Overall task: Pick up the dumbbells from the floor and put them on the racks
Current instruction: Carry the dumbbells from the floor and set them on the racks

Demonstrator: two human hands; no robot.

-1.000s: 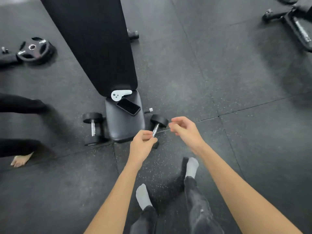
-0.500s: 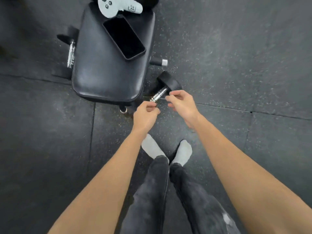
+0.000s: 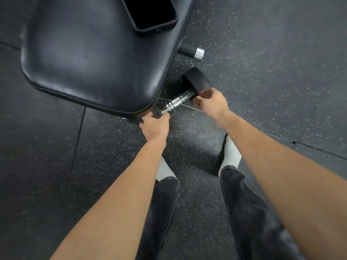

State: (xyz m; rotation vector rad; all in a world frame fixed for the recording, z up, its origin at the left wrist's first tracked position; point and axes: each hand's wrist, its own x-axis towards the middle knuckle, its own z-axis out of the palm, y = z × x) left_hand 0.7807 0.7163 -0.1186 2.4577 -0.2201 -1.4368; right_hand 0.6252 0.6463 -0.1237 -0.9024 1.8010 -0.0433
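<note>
Your dumbbell [image 3: 178, 101] lies on the floor [image 3: 272, 81], just beside the near right corner of the black padded bench seat [image 3: 90, 59]. Chrome handle runs diagonally, lower left to upper right. Far head, black, sits clear of the seat at upper right; near head is tucked under the seat's edge and mostly hidden by your fingers.

Your left hand [image 3: 155, 124] is at the near end of the dumbbell, fingers curled around that end where the handle meets the hidden head. Knuckles face the camera; how far the fingers wrap underneath cannot be seen.

Your right hand [image 3: 210, 102] is at the far end, thumb and fingers curled around the handle's junction with the far head, thumb on top near the head's inner face. Bare chrome shows between your two hands.

Whether the dumbbell is lifted off the floor or resting on it cannot be told from this angle.

A dark phone [image 3: 150, 12] lies face up on the seat, near its far right edge, partly cut off by the frame. A black peg with a silver cap [image 3: 191, 51] sticks out from under the seat on the right, beyond the far head.

Floor is dark speckled rubber tiles with visible seams. Your feet in white socks [image 3: 230, 154] and dark trousers stand behind the dumbbell, apart.
</note>
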